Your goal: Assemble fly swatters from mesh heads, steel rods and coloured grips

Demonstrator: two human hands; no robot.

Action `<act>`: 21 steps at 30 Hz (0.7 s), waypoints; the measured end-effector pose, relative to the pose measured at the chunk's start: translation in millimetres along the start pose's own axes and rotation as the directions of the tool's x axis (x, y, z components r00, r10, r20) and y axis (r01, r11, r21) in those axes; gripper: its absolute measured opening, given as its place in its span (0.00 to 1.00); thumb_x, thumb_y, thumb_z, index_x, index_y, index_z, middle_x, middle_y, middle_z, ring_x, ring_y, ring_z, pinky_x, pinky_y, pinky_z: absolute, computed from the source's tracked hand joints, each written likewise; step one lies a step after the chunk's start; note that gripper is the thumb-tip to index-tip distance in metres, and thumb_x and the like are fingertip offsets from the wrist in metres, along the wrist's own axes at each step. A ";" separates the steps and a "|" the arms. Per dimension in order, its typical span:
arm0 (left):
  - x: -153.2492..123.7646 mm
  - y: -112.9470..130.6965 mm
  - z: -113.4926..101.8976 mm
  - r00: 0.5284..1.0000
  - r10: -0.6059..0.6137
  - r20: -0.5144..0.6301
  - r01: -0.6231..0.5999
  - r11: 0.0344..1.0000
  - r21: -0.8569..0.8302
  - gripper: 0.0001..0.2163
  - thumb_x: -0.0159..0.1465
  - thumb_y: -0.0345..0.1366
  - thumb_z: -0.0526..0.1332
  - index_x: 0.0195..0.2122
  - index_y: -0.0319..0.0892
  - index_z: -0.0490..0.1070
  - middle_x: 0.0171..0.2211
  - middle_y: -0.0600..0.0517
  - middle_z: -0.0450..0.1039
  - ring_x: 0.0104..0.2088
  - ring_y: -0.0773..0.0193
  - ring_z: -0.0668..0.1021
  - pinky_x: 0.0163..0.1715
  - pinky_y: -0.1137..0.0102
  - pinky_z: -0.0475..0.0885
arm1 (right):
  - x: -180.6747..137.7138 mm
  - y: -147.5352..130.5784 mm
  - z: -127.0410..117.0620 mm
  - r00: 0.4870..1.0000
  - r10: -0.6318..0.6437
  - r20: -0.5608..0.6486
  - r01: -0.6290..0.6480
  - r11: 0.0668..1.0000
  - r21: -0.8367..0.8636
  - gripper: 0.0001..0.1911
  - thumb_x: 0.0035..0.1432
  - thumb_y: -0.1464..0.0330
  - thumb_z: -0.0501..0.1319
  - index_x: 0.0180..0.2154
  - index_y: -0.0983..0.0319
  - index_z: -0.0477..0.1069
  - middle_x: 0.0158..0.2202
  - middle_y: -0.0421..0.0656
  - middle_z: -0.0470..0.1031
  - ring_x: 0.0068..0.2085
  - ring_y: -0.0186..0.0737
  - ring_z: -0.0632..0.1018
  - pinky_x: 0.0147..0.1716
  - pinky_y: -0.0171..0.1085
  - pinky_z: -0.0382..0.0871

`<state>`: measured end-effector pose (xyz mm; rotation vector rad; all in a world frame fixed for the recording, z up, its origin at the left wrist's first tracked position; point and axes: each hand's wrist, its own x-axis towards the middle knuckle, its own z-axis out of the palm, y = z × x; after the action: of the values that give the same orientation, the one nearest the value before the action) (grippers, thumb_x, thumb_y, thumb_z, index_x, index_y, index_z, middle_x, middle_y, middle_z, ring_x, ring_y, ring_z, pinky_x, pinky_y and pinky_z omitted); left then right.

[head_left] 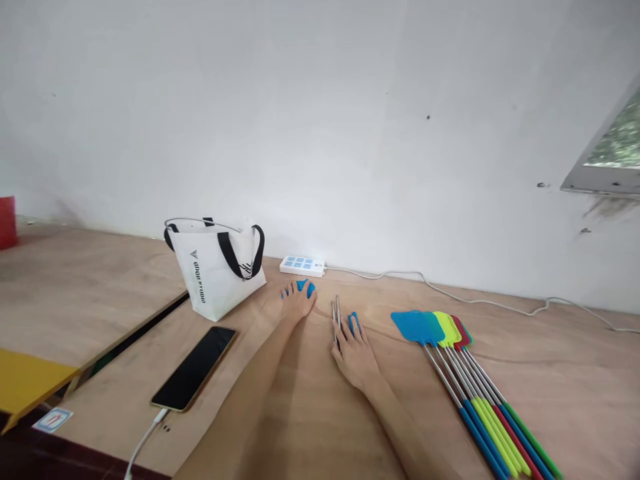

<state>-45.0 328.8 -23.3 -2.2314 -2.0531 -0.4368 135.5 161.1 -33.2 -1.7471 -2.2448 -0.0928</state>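
Note:
My left hand (297,307) reaches forward with spread fingers over a small blue piece (306,288) on the table; its exact kind is partly hidden by the fingers. Closer in, my right hand (356,357) lies palm down with its fingers apart, touching thin metal rods (337,308) and a short blue piece (354,323). To its right lies a fanned row of fly swatters (450,360), with blue, yellow, red and green heads, metal shafts and coloured grips.
A white tote bag (215,273) with black handles stands left of my hands. Before it lies a phone (195,368) on a charging cable. A white power strip (303,265) sits by the wall, its cord (450,292) running right. A gap (135,330) splits the tabletops.

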 end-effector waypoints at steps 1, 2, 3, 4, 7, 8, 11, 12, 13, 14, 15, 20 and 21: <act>-3.5 -1.9 -2.1 1.000 0.017 0.010 -0.017 1.000 0.004 0.26 0.73 0.50 0.45 0.70 0.48 0.58 0.67 0.37 0.59 0.66 0.40 0.63 0.64 0.45 0.52 | -0.3 -1.0 0.4 1.000 0.003 0.004 -0.003 1.000 0.000 0.31 0.71 0.60 0.45 0.71 0.62 0.54 0.72 0.47 0.55 0.73 0.55 0.49 0.70 0.53 0.45; -7.5 -3.8 -4.2 0.999 0.034 0.019 -0.034 0.999 0.009 0.26 0.74 0.50 0.45 0.70 0.48 0.57 0.67 0.37 0.59 0.66 0.41 0.63 0.64 0.46 0.52 | -0.6 -2.3 0.2 1.000 0.007 0.009 -0.007 1.000 0.001 0.31 0.71 0.61 0.44 0.71 0.64 0.54 0.72 0.48 0.55 0.73 0.54 0.49 0.70 0.52 0.45; -12.0 -5.4 -6.2 0.998 0.050 0.027 -0.050 0.999 0.012 0.27 0.74 0.50 0.45 0.70 0.48 0.56 0.67 0.37 0.59 0.66 0.42 0.63 0.65 0.47 0.52 | -0.9 -3.7 -0.7 1.000 0.010 0.013 -0.010 1.000 0.003 0.32 0.70 0.62 0.43 0.71 0.66 0.53 0.72 0.49 0.55 0.73 0.53 0.50 0.70 0.52 0.45; -17.1 -6.8 -8.2 0.997 0.065 0.033 -0.065 0.998 0.014 0.27 0.74 0.50 0.45 0.71 0.48 0.55 0.67 0.37 0.59 0.66 0.43 0.63 0.65 0.48 0.51 | -1.3 -5.4 -2.1 1.000 0.013 0.020 -0.013 1.000 0.004 0.32 0.70 0.63 0.42 0.71 0.68 0.53 0.72 0.49 0.54 0.73 0.52 0.50 0.70 0.51 0.45; -36.8 -9.5 -13.9 0.995 0.096 0.039 -0.096 0.995 0.012 0.27 0.74 0.50 0.44 0.71 0.47 0.54 0.67 0.38 0.59 0.67 0.44 0.62 0.65 0.49 0.51 | -4.8 -12.0 -8.4 0.998 0.037 0.050 -0.037 0.999 0.001 0.32 0.69 0.65 0.42 0.70 0.71 0.52 0.72 0.51 0.54 0.73 0.52 0.50 0.70 0.51 0.45; -44.5 -10.3 -16.0 0.994 0.106 0.038 -0.107 0.994 0.007 0.27 0.74 0.50 0.44 0.71 0.47 0.54 0.67 0.38 0.59 0.67 0.44 0.62 0.65 0.49 0.51 | -7.9 -14.7 -10.5 0.997 0.043 0.060 -0.043 0.999 0.000 0.32 0.69 0.66 0.43 0.70 0.71 0.52 0.72 0.51 0.53 0.73 0.52 0.50 0.70 0.51 0.45; -70.3 -15.6 -24.5 0.986 0.159 0.041 -0.158 0.987 -0.020 0.26 0.73 0.49 0.46 0.71 0.51 0.54 0.67 0.41 0.59 0.67 0.46 0.62 0.66 0.50 0.52 | -27.7 -24.3 -15.0 0.997 0.036 0.065 -0.037 0.999 0.018 0.33 0.68 0.66 0.45 0.71 0.71 0.50 0.72 0.51 0.53 0.73 0.53 0.49 0.70 0.51 0.46; -79.6 -19.3 -28.3 0.981 0.186 0.047 -0.185 0.982 -0.034 0.26 0.73 0.49 0.47 0.71 0.52 0.53 0.66 0.42 0.60 0.67 0.47 0.63 0.66 0.51 0.52 | -38.4 -27.5 -16.1 0.998 0.027 0.059 -0.029 0.999 0.028 0.34 0.67 0.66 0.45 0.71 0.70 0.50 0.72 0.51 0.53 0.73 0.53 0.49 0.70 0.52 0.46; -89.1 -24.0 -32.6 0.975 0.215 0.054 -0.213 0.976 -0.049 0.26 0.73 0.49 0.48 0.71 0.54 0.52 0.66 0.44 0.61 0.66 0.49 0.64 0.66 0.52 0.53 | -50.9 -30.2 -17.2 0.999 0.017 0.051 -0.019 0.999 0.039 0.34 0.67 0.67 0.45 0.71 0.70 0.50 0.72 0.51 0.53 0.73 0.53 0.49 0.70 0.52 0.46; -99.0 -29.9 -37.2 0.968 0.245 0.062 -0.241 0.968 -0.065 0.26 0.73 0.49 0.48 0.71 0.55 0.52 0.66 0.45 0.61 0.66 0.50 0.65 0.65 0.54 0.54 | -64.8 -32.4 -18.5 0.999 0.004 0.044 -0.006 0.999 0.047 0.34 0.67 0.67 0.45 0.71 0.70 0.49 0.72 0.50 0.53 0.73 0.52 0.48 0.70 0.52 0.47; -109.1 -36.7 -42.1 0.962 0.264 0.066 -0.258 0.963 -0.077 0.26 0.72 0.49 0.49 0.71 0.56 0.53 0.66 0.46 0.61 0.65 0.51 0.65 0.65 0.55 0.55 | -79.2 -33.8 -20.2 0.999 -0.011 0.037 0.009 0.998 0.054 0.34 0.67 0.67 0.45 0.71 0.69 0.49 0.72 0.49 0.53 0.73 0.51 0.48 0.70 0.52 0.47; -160.3 -72.1 -65.1 0.943 0.329 0.045 -0.322 0.939 -0.118 0.28 0.71 0.48 0.53 0.71 0.57 0.51 0.65 0.48 0.62 0.63 0.51 0.67 0.64 0.58 0.58 | -130.0 -29.6 -33.5 0.996 -0.090 0.027 0.087 0.990 0.107 0.35 0.65 0.70 0.45 0.72 0.61 0.47 0.73 0.41 0.51 0.74 0.44 0.47 0.71 0.51 0.48; -169.0 -77.4 -69.2 0.934 0.354 0.044 -0.345 0.929 -0.135 0.29 0.70 0.47 0.54 0.72 0.56 0.50 0.65 0.48 0.62 0.64 0.51 0.66 0.64 0.58 0.58 | -132.0 -27.3 -36.3 0.994 -0.099 0.039 0.094 0.988 0.122 0.35 0.65 0.71 0.45 0.72 0.59 0.48 0.73 0.40 0.52 0.74 0.43 0.47 0.71 0.51 0.48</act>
<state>-142.6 156.5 -11.4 -2.6489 -1.6384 -0.4729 145.2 21.8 -30.6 -1.5943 -2.3156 0.0607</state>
